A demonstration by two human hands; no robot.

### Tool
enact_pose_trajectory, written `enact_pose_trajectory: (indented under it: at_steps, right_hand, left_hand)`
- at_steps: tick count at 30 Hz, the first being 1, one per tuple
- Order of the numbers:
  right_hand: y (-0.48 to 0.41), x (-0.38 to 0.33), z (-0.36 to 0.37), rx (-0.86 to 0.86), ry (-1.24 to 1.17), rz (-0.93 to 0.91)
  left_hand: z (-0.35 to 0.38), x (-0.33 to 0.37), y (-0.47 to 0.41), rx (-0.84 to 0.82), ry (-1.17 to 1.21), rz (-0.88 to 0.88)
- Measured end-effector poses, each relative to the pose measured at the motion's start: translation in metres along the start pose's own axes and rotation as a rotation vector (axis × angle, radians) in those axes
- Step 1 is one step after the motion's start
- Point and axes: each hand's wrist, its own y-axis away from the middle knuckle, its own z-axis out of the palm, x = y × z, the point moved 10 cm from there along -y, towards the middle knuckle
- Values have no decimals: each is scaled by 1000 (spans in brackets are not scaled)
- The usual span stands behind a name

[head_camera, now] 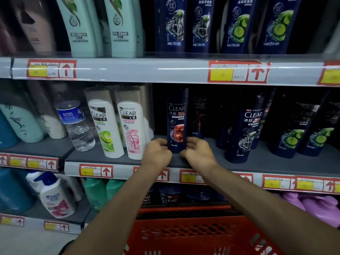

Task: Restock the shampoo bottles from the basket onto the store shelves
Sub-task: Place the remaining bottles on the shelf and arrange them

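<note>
- Fingers (pixel 161 142) of the left hand (pixel 157 152) curl round the lower left side of a dark navy plastic shampoo bottle with a red fruit label (pixel 177 118). The right hand (pixel 199 151) grips its right side the same way.
- This bottle stands upright on the grey middle shelf (pixel 117 157), between white shampoo bottles (pixel 131 129) and more navy bottles (pixel 241 133).
- A red perforated plastic basket (pixel 193 234) sits beneath the forearms.

A plastic water bottle (pixel 74 124) with a blue label stands on the middle level; red-and-yellow price tags (pixel 237 72) bear upward arrows, and purple jugs (pixel 323 208) sit lower right.
</note>
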Motion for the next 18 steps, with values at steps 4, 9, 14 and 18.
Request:
enact_pose_trajectory:
  at_steps: [4, 9, 14, 18]
  right_hand:
    - [-3, -3, 2, -21, -10, 3]
    - [-7, -1, 7, -33, -22, 6]
    - [-4, -2, 10, -33, -21, 11]
    - [-3, -4, 12, -42, -32, 10]
  left_hand:
    - [5, 0, 4, -31, 41, -15]
    - [8, -2, 3, -45, 88, -14]
    - [13, -10, -8, -95, 48, 0]
    - [17, -19, -22, -102, 23, 29]
